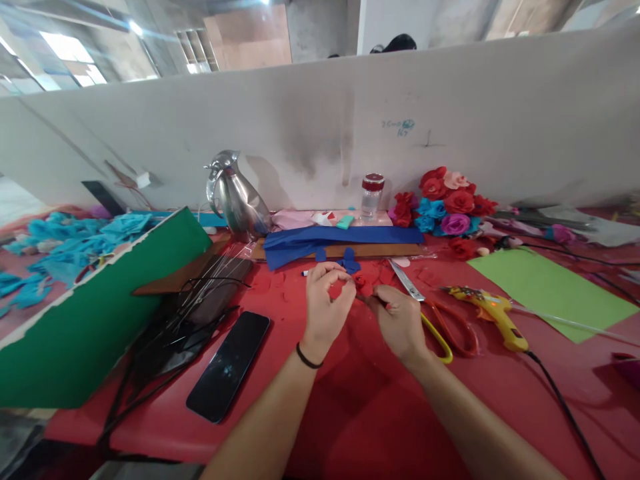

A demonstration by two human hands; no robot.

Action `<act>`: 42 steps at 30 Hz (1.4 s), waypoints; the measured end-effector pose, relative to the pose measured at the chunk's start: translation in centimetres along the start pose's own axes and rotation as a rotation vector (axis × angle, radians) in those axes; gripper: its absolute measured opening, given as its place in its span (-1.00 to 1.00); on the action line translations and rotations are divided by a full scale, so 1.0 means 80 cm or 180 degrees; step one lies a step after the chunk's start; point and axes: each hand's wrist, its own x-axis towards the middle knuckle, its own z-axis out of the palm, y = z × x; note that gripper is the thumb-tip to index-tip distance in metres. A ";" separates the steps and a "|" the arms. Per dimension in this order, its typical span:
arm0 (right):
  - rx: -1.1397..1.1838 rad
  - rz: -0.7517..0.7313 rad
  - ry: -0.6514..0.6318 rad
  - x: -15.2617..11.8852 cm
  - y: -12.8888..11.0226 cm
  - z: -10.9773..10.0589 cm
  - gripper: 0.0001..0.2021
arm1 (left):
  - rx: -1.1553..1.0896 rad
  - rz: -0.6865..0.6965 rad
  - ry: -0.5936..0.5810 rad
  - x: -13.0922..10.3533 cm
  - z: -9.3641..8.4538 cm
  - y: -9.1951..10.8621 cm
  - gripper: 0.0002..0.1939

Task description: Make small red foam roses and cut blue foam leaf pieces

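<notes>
Over the middle of the red table (345,400), my left hand (327,303) is closed in a pinch, thumb against fingertips, with a dark band on the wrist. Close to its right, my right hand (400,320) is pinched too, its fingertips almost meeting the left ones. Whatever lies between the fingertips is too small to make out. Just beyond them are red paper pieces (367,283) and small dark blue pieces (349,260). Scissors (435,327) with red and yellow handles lie right beside my right hand.
A phone (229,367), a green board (105,313) and a steel jug (240,200) are on the left. Behind are folded blue paper (345,237) and a jar (371,197). At right lie a yellow glue gun (493,313), paper flowers (453,203) and a green sheet (555,287).
</notes>
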 end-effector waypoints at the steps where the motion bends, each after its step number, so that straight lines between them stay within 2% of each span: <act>1: 0.0062 0.0040 -0.0021 0.000 0.000 0.001 -0.68 | -0.0199 -0.0132 -0.0025 0.001 0.000 -0.001 -0.87; 4: 0.0222 0.0153 -0.0050 0.000 0.001 0.002 -0.66 | -0.0796 -0.0542 -0.0025 0.003 0.001 -0.006 -0.86; 6: 0.0237 0.0192 -0.0056 0.000 0.001 0.003 -0.65 | -0.0984 -0.0668 0.0013 0.005 0.000 -0.008 -0.86; 11: 0.0088 0.0091 -0.0066 0.000 0.002 0.002 -0.64 | -0.0754 -0.0405 -0.0120 0.006 -0.005 -0.002 -0.79; 16: 0.0071 0.0039 -0.0131 0.001 -0.003 -0.001 -0.69 | -0.0382 -0.0293 -0.0284 0.006 -0.008 0.002 -0.91; 25: 0.0622 0.0330 -0.0218 0.002 -0.005 0.001 -0.73 | -0.1801 -0.1275 -0.0516 0.008 -0.005 -0.007 -0.98; 32: 0.0818 0.0391 -0.0273 0.003 -0.004 0.001 -0.71 | -0.2102 -0.1622 -0.0605 0.010 -0.004 -0.009 -0.97; 34: 0.0800 0.0399 -0.0276 0.003 -0.003 0.001 -0.73 | -0.2046 -0.1618 -0.0559 0.010 -0.004 -0.008 -0.94; 37: 0.0758 0.0380 -0.0234 0.003 -0.002 0.002 -0.76 | -0.1845 -0.1329 -0.0540 0.007 -0.004 -0.004 -0.90; 42: 0.0718 0.0403 -0.0232 0.003 -0.005 0.001 -0.71 | -0.1605 -0.1082 -0.0641 0.006 -0.006 0.003 -0.90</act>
